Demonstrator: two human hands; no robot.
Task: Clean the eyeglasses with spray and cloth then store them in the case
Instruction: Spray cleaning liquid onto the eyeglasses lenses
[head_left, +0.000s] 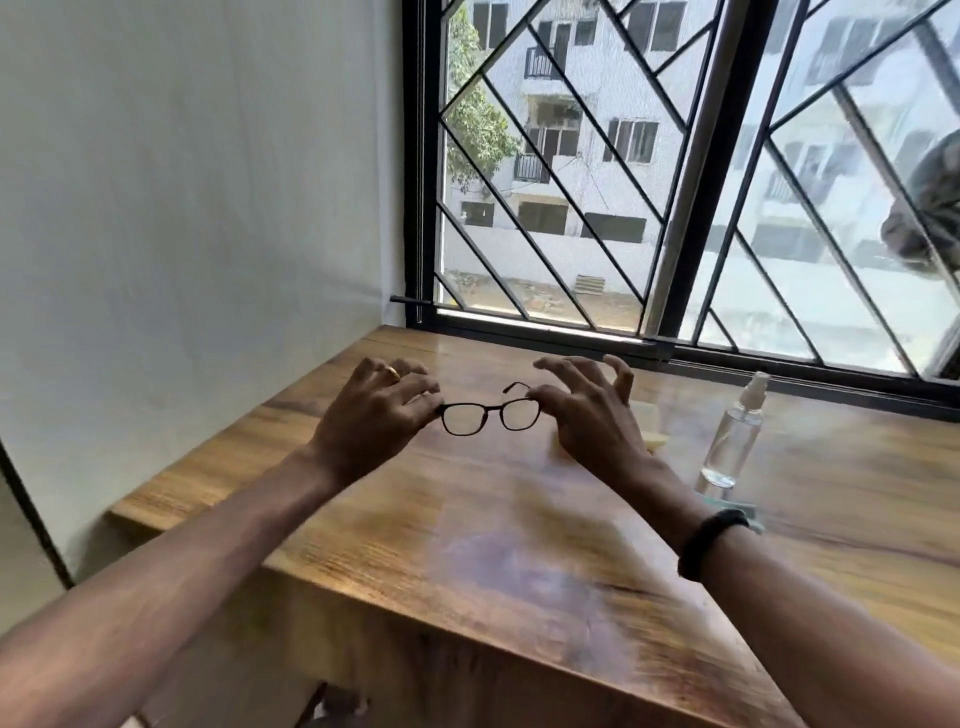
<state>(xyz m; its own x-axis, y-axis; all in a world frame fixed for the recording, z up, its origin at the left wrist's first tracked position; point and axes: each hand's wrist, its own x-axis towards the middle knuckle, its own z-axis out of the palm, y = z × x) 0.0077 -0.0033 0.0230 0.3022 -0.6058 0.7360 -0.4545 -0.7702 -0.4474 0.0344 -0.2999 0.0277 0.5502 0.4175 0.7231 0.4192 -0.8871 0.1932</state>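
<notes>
You're holding the thin dark-framed eyeglasses (490, 413) in the air above the wooden table, lenses facing you, temples open. The clear spray bottle (733, 435) with its white nozzle is standing upright, well off to their right.

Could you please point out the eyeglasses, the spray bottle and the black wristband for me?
eyeglasses (491, 414): head view, on the bridge.
spray bottle (731, 439): head view, on its clear body.
black wristband (707, 540): head view, on the band's outer face.

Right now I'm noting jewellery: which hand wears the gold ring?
The left hand, pinching the eyeglasses; its finger carries the ring. The right hand shows none, only a black wristband.
</notes>
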